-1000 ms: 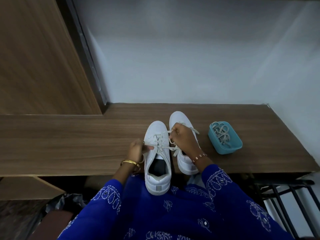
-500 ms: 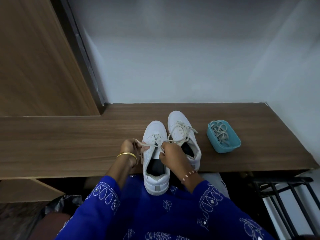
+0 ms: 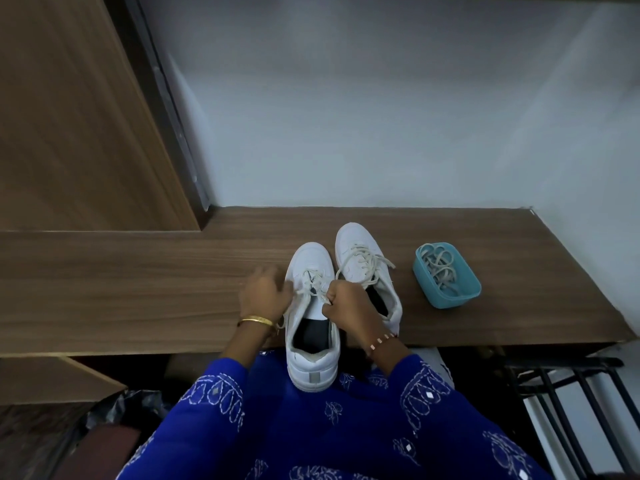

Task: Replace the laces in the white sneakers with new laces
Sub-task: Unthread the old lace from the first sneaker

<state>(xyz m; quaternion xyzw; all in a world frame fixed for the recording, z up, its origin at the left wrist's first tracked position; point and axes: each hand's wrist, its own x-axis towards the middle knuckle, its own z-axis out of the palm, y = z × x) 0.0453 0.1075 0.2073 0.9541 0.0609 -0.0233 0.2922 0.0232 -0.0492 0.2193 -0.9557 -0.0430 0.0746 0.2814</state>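
Both hands (image 3: 266, 295) (image 3: 348, 304) pinched the lace (image 3: 311, 282) of the near-left sneaker (image 3: 311, 327) at the desk's (image 3: 138, 271) edge, the far-right sneaker (image 3: 367, 265) was laced, and spare laces (image 3: 441, 268) waited in the blue tub (image 3: 460, 299): early days, I judged.

left hand (image 3: 265, 295) fingers loosely curled, blurred, right hand (image 3: 346, 301) fisted, pinching, wrists bent forward

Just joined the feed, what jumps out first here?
Two white sneakers stand side by side on the wooden bench. The left hand and right hand work the lace of the nearer one. A blue tub of loose laces sits to their right.
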